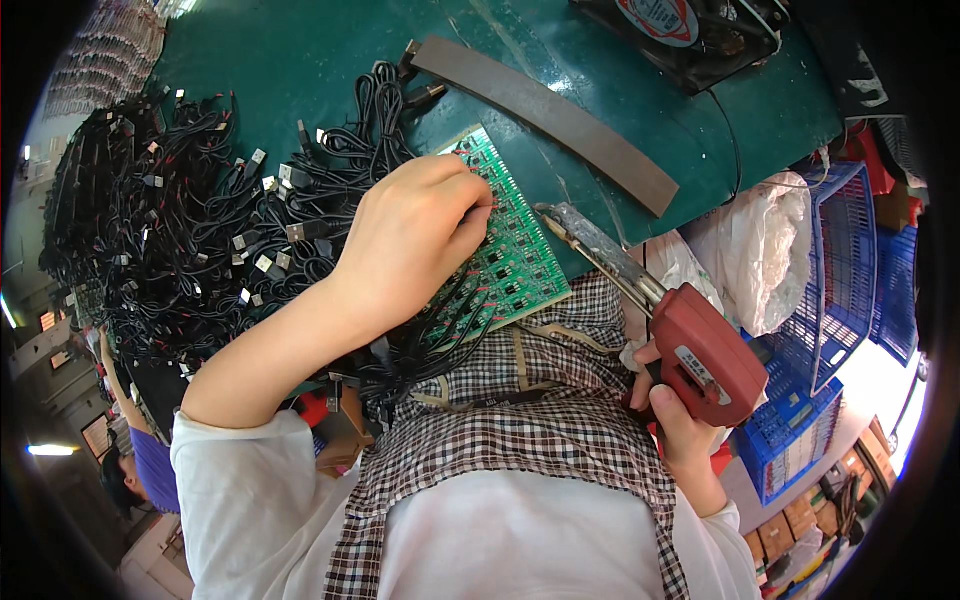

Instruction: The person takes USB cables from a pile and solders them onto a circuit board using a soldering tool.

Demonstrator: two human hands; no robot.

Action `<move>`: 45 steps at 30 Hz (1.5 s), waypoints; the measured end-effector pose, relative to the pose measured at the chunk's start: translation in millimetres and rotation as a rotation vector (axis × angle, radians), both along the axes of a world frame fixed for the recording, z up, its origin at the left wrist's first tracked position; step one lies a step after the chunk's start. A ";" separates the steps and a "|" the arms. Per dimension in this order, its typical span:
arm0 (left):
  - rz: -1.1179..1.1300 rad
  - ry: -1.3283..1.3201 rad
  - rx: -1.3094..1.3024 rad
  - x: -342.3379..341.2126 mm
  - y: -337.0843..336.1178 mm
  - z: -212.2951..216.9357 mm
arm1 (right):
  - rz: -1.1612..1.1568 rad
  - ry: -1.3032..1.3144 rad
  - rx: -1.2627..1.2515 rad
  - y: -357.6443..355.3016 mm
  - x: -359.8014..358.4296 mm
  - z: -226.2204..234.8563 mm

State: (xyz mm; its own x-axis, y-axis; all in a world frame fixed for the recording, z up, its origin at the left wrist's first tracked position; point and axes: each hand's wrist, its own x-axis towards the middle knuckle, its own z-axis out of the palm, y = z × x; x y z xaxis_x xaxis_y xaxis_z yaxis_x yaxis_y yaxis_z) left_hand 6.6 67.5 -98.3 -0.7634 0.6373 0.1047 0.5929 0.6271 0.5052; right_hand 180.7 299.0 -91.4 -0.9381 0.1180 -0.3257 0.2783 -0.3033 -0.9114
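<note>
A green circuit board (535, 262) with rows of small parts lies at the table's near edge, and black cables with red wire ends run over its near-left part. My left hand (415, 230) is over the board's left side, its fingers curled in a pinch; whatever is between the fingertips is hidden. To the right, my right hand (675, 410) is wrapped around the handle of a dark red soldering gun (705, 355). The gun's long metal barrel points up and left, its tip close to the board's right edge. I cannot tell whether the tip touches it.
Black USB cables (190, 225) are heaped on the left of the green table (270, 60). Beyond the board lies a curved brown bar (550, 115). A black fan (690, 45) stands far right. Blue crates (845, 270) and a plastic bag (765, 255) are at right; a person in purple (152, 468) is at left.
</note>
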 end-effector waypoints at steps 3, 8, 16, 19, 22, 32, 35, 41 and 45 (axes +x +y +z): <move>-0.052 0.010 -0.031 -0.8 2.1 1.0 | 0.049 -0.001 -0.068 3.0 1.4 0.3; -0.042 -0.084 0.003 -2.9 3.2 -1.3 | 0.055 0.017 -0.064 3.3 1.2 -0.1; -0.080 -0.234 0.091 -3.5 4.3 -2.8 | -0.015 -0.031 0.053 -4.9 -2.2 2.1; -0.059 -0.216 0.079 -1.1 5.5 -2.2 | 0.001 -0.066 0.066 -5.0 -2.3 3.2; -0.052 -0.213 0.067 -0.3 6.0 -1.8 | 0.013 -0.092 0.071 -4.8 -3.6 5.5; -0.025 -0.172 0.078 2.9 9.7 0.7 | -0.023 -0.080 0.038 -4.3 -3.7 2.2; -0.003 -0.243 0.073 1.3 7.9 3.0 | 0.139 -0.023 -0.080 2.6 -1.9 2.3; 0.004 -0.280 0.060 -1.3 9.0 4.5 | 0.141 -0.020 -0.088 2.4 -2.5 0.7; -0.022 -0.272 -0.001 -1.8 12.7 8.7 | 0.130 -0.019 -0.108 1.8 -2.7 0.5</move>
State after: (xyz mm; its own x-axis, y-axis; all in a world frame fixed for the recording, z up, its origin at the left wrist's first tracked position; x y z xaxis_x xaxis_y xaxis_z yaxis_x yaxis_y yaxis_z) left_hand 4.8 80.2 -89.6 -0.7495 0.6539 -0.1033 0.4484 0.6163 0.6473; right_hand 178.0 300.8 -90.9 -0.9367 -0.0402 -0.3477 0.3382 -0.3595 -0.8697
